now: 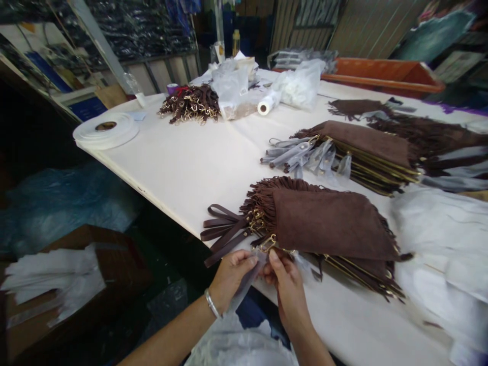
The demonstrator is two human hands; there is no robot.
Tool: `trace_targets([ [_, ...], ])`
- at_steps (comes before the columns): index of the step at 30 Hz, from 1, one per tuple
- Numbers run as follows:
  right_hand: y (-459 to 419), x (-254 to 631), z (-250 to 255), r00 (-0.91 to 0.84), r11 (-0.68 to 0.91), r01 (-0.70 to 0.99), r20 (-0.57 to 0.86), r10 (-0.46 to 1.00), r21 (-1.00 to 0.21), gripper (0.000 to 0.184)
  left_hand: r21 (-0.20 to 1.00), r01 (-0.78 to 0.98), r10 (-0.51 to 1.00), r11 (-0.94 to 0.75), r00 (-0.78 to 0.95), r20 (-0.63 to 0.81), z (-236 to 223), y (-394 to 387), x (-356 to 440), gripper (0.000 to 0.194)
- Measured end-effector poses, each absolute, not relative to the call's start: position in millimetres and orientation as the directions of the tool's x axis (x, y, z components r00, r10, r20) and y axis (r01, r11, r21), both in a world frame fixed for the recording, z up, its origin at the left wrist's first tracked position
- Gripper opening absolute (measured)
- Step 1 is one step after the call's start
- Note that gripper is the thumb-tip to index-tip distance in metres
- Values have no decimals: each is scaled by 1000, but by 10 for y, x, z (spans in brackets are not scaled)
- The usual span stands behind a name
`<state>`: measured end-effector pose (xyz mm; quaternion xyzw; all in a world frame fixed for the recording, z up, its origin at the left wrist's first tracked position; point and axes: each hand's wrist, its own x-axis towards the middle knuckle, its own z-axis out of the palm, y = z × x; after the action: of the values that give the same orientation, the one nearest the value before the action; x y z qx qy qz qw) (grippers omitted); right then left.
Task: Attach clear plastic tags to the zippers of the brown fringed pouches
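My left hand (233, 277) pinches a cloudy plastic sleeve (249, 278) that hangs down over the table's front edge and covers a wrist strap. My right hand (286, 284) is closed close beside it, thumb on top, at the strap's end just below a gold clasp (269, 243); its fingertips are partly hidden. Right behind both hands lies a stack of brown fringed suede pouches (331, 221) with gold zippers. Bare brown wrist straps (224, 231) fan out from the stack's left end.
Another pouch stack (362, 145) with plastic-wrapped straps lies behind. Further back are a heap of straps with gold clasps (190, 103), a white tape roll (105, 129) and plastic bags (299, 84). White sheeting (442, 244) lies right; a cardboard box (114, 264) stands low left.
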<state>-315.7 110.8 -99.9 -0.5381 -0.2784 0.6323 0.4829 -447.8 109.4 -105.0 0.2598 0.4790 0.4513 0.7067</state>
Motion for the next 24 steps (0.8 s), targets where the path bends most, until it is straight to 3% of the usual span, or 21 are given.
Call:
trace_targets([
  [4,1010,-3102,-1027,16,-378,-258,-396,918,-889,37,818,-338,884,465,124,-451,-1052,1101,-4457,31],
  [13,1061,-3172,-1146,63,-412,-290,-447,892,-864,26,951,-45,951,305,62,-302,-1047,1108,-4458,22],
  [19,1097,-3131,-1117,71,-382,-196,-401,913,-903,24,948,-153,960,278,13,-279,-991,1156,-4371,24],
  [24,1125,-3114,-1070,98,-348,-66,-353,930,-935,24,910,-251,938,329,-25,-346,-997,1198,-4329,23],
])
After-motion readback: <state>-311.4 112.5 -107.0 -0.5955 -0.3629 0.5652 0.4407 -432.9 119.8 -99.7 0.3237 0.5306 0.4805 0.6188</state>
